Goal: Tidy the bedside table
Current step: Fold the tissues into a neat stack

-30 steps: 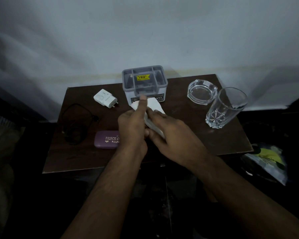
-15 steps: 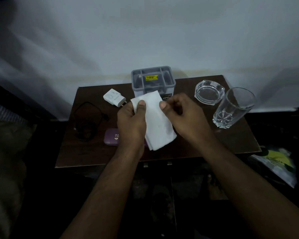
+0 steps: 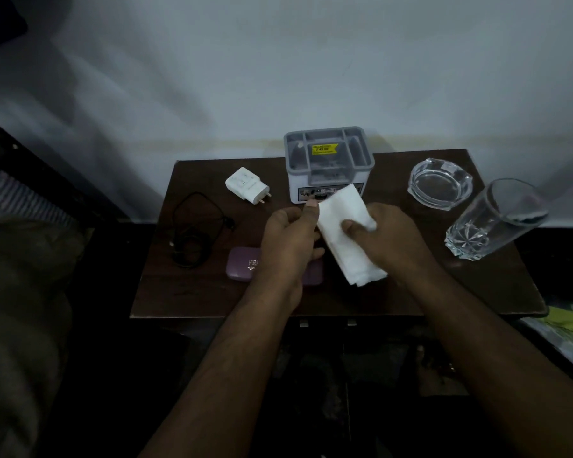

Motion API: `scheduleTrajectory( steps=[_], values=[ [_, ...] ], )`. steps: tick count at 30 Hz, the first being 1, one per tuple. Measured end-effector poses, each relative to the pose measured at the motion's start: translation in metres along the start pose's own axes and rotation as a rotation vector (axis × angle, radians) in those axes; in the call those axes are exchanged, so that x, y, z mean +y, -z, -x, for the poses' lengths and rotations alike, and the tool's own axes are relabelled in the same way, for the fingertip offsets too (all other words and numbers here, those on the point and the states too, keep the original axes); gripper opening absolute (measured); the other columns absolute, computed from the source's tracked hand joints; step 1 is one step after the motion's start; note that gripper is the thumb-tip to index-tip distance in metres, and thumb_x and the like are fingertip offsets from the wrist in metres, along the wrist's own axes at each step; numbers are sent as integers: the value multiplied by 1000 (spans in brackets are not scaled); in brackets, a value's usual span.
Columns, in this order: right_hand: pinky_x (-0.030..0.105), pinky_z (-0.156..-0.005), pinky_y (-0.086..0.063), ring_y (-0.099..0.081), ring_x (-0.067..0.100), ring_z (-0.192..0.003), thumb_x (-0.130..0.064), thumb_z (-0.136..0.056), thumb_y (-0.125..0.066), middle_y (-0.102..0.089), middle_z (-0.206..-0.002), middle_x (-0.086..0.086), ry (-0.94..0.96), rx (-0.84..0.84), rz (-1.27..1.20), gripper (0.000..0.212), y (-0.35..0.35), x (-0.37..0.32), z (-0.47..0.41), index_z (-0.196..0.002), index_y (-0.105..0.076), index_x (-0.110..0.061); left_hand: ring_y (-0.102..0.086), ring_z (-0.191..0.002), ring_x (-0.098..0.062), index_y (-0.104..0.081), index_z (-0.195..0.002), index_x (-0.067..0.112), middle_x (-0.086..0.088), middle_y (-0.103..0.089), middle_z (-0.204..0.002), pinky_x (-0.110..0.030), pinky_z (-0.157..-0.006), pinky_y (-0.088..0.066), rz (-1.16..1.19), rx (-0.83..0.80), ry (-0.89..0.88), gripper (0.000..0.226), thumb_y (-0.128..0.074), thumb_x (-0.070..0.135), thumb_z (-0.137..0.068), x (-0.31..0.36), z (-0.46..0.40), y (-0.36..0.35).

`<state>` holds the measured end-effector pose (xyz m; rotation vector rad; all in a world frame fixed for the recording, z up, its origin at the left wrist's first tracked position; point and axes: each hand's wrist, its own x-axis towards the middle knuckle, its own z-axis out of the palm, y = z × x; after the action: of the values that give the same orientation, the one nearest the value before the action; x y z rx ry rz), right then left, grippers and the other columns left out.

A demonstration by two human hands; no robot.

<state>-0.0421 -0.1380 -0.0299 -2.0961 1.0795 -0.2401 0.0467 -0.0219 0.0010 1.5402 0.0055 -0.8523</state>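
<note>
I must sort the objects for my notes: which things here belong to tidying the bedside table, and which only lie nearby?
Job: tissue, held by both hands; charger; cable; purple case; organizer box; ashtray; glass.

Nearby: bag; bedding.

Both hands hold a white tissue (image 3: 346, 233) above the dark wooden bedside table (image 3: 470, 292): left hand (image 3: 288, 241) pinches its left edge, right hand (image 3: 394, 239) grips its right side. On the table: grey organiser box (image 3: 328, 160), white charger plug (image 3: 247, 185), black cable (image 3: 192, 233), purple case (image 3: 242, 267), glass ashtray (image 3: 440, 183), drinking glass (image 3: 490, 223).
</note>
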Motion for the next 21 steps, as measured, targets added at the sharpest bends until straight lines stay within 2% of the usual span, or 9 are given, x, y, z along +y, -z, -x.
scheduleTrajectory(
  steps=[4,6,9,11,13,16,17,19,21],
  values=[
    [36,-79,-45,-63,31,-104,-37,-95,-64,-67,-117,10,-77,-71,259,34,-1,13,-4,-118,-60,-12,-69,-114,-28,-60,-97,18,-6,-68,-106,-39,-85,-60,-23,6,24,14,-64,31,-102,0,-7,4],
    [41,-87,-49,-60,34,-114,-36,-95,-65,-62,-125,13,-87,-76,379,41,-4,13,-2,-126,-55,-11,-69,-113,-27,-61,-101,19,-8,-69,-114,-39,-84,-61,-40,24,19,13,-65,31,-102,1,-8,6],
    [48,-97,-45,-52,35,-124,-40,-93,-67,-52,-133,14,-46,26,614,53,-8,2,6,-134,-47,-13,-70,-111,-26,-61,-104,22,-13,-69,-121,-38,-81,-61,-36,52,-6,8,-64,29,-102,2,-8,10],
    [48,-96,-44,-51,36,-123,-39,-93,-67,-50,-131,15,36,152,685,52,-10,-10,10,-133,-47,-13,-71,-108,-25,-63,-102,23,-16,-71,-120,-39,-82,-60,-31,97,-70,2,-63,25,-102,3,-7,16],
    [48,-92,-45,-52,37,-119,-35,-93,-66,-51,-127,16,162,227,646,47,-16,-25,12,-131,-50,-11,-71,-103,-22,-67,-103,21,-12,-74,-112,-42,-90,-60,-96,194,-197,4,-64,22,-101,4,-7,26],
    [46,-92,-50,-56,34,-115,-29,-95,-63,-55,-124,13,332,144,458,36,-35,-48,14,-127,-59,-12,-68,-91,-9,-72,-101,15,1,-74,-99,-33,-87,-55,-295,363,-469,8,-66,17,-98,10,-5,45],
    [46,-93,-50,-57,33,-114,-26,-95,-63,-55,-123,12,367,101,411,34,-42,-55,15,-126,-62,-13,-67,-92,-10,-72,-99,15,1,-73,-99,-32,-87,-52,-386,411,-559,7,-67,16,-96,12,-4,52],
    [47,-91,-52,-59,34,-109,-19,-92,-65,-55,-122,12,420,33,359,33,-57,-66,16,-124,-64,-12,-66,-103,-22,-74,-102,12,-6,-73,-108,-39,-93,-51,-579,482,-688,11,-68,14,-93,15,-5,65],
    [47,-89,-53,-60,34,-106,-14,-88,-67,-53,-122,11,448,0,343,37,-70,-76,12,-125,-63,-12,-62,-113,-29,-75,-105,10,-9,-70,-116,-47,-99,-48,-719,506,-729,15,-69,12,-91,17,-8,75]
  ],
)
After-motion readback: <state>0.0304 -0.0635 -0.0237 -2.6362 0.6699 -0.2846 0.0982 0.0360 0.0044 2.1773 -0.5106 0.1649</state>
